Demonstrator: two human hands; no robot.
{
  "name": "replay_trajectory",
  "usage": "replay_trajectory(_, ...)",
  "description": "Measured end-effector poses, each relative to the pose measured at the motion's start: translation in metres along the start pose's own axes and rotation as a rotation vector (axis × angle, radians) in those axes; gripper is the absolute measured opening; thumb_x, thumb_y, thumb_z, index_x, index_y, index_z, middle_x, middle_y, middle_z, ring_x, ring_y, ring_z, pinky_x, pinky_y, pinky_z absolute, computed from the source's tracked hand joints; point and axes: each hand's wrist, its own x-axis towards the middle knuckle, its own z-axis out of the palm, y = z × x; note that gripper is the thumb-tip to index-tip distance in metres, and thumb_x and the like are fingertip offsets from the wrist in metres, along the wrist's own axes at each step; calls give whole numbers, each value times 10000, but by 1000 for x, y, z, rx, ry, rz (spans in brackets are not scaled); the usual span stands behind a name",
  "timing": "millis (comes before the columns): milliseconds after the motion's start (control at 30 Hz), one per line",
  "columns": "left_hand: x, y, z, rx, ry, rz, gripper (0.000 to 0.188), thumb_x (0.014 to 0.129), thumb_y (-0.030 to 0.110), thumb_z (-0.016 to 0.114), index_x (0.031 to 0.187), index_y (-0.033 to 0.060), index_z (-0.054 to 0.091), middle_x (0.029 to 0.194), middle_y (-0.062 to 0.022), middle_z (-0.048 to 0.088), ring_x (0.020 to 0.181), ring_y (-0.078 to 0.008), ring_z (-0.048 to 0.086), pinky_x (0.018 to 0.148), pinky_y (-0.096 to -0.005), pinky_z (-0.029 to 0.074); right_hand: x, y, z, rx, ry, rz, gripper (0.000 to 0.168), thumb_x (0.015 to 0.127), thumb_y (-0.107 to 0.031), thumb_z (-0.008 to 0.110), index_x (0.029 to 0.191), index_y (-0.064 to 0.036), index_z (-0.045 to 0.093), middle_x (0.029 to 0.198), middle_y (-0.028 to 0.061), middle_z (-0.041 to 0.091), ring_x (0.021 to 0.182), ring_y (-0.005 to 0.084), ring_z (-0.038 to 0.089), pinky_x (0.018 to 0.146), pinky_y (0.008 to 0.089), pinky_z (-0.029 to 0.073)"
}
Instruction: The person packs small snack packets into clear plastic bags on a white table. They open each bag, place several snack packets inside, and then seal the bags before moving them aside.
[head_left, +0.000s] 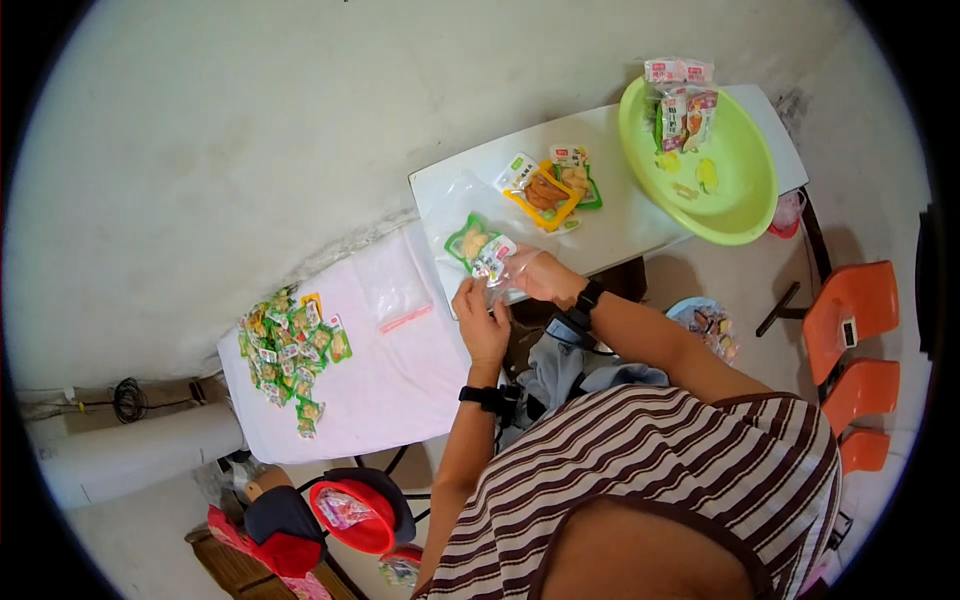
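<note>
Over the near edge of the white table, my right hand (546, 276) reaches into a clear plastic bag (469, 196), its fingers at the white end of a green-edged snack packet (474, 241). Film partly blurs these fingers. My left hand (484, 321) pinches the near edge of the bag, just below the packet. Beyond my hands, a yellow-edged snack packet (546, 196) lies overlapping another green-edged packet (576, 178). Each of my wrists wears a black strap.
A yellow-green basin (739, 180) holding bagged packets stands at the right on the white table (615, 240). On the pink-covered table (375, 405) at left are a heap of small packets (289, 349) and a stack of clear bags (394, 289). Orange chairs (851, 315) stand at right, a red basin (352, 514) below.
</note>
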Motion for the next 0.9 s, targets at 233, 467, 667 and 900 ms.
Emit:
replay_trajectory(233,4,7,14,-136,-78,-117,632,728,-40,567,1336,-19,393,1459,-290,220,1356,-429,244,1095,-424,278,15,5,-14,-82,-37,62,301,835,-48,564,1133,-27,530,983,77,591,892,214,605,744,359,536)
replay_trajectory(467,10,-13,18,-50,-143,-18,494,786,-77,498,1268,28,504,1472,-250,265,1360,-434,247,1105,-423,271,-31,-7,18,-386,150,-15,438,891,-93,535,1321,-65,453,1183,70,516,955,173,580,776,320,517)
replay_trajectory(667,21,-8,21,-181,-305,137,449,762,-131,439,1125,58,624,1476,-183,318,1378,-414,230,1118,-423,248,-48,-1,-8,-454,209,-60,439,924,-88,497,1355,-40,431,1206,80,543,1024,162,564,836,315,500)
replay_trajectory(900,-11,-13,4,-65,-95,-74,427,788,-85,452,1177,30,586,1426,-222,365,1348,-404,288,1108,-431,256,-46,-7,10,-418,21,2,409,913,-78,502,1315,-7,479,1164,60,571,1008,133,572,822,283,494)
